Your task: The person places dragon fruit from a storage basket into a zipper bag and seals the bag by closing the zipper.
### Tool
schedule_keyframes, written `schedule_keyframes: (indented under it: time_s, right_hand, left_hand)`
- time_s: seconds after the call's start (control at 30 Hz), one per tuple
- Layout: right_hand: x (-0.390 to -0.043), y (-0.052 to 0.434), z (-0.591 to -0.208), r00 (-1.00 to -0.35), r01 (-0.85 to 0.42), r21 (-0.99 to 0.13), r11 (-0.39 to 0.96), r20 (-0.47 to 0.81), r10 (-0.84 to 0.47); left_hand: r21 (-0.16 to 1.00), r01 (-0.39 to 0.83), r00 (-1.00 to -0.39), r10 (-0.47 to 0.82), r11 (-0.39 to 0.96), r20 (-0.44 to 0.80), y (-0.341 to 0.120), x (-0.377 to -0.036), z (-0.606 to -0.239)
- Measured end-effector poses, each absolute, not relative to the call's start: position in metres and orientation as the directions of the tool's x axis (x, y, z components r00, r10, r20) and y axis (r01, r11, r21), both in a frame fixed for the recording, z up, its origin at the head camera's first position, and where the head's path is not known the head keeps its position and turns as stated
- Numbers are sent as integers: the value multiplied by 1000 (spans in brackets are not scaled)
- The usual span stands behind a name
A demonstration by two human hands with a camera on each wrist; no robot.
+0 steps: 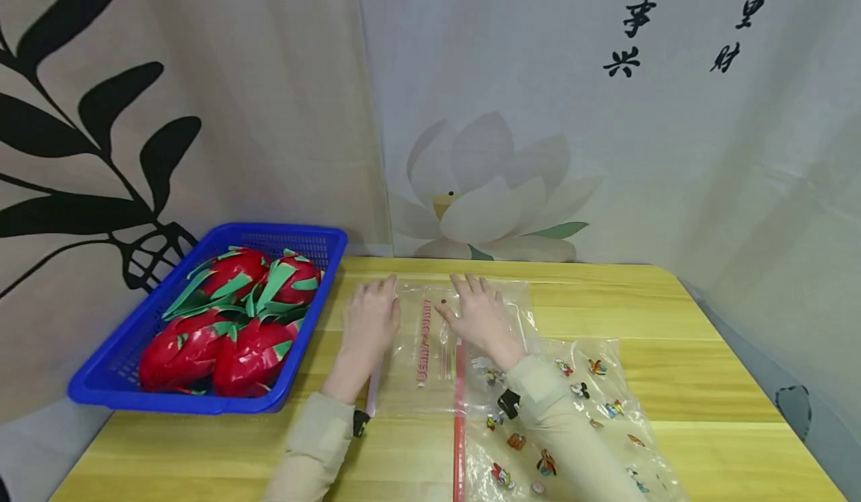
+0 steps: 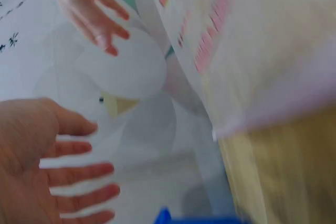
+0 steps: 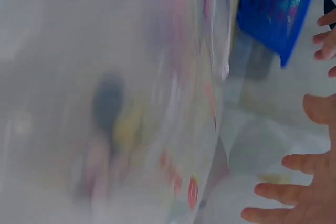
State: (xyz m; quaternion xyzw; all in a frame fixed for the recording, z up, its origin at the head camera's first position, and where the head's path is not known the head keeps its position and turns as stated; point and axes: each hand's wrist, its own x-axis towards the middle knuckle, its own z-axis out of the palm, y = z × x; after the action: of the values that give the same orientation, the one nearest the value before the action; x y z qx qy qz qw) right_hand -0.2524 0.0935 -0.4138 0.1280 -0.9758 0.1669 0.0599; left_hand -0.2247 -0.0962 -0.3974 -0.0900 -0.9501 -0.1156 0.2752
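Observation:
My left hand (image 1: 372,319) is over the left end of a clear zip bag (image 1: 403,390) with pink lettering and a pale purple edge. Its fingers are spread apart in the left wrist view, with nothing in them. Over the same bag's far right part is my right hand (image 1: 483,323), fingers extended and holding nothing. A second clear bag (image 1: 572,427), printed with small cartoon figures and edged in red, lies partly under the right forearm. Whether either hand touches the plastic, I cannot tell.
At the left stands a blue plastic basket (image 1: 155,403). Inside it are several shiny red dragon fruits (image 1: 184,349) with green leaf tips. The yellow wooden table (image 1: 726,382) meets a printed cloth backdrop (image 1: 511,188) behind. Black bands (image 1: 509,403) sit at both wrists.

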Motion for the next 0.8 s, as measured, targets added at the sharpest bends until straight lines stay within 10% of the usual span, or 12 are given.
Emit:
schedule_keyframes:
  time_s: [0.2, 0.8]
  right_hand:
    - [-241, 52, -425, -923, -385, -230, 894, 106, -371]
    - [-212, -10, -452, -885, -451, 72, 889, -166, -436]
  left_hand:
    - [85, 41, -732, -28, 995, 681, -140, -197, -408]
    - [111, -29, -771, -93, 993, 630, -160, -180, -416]
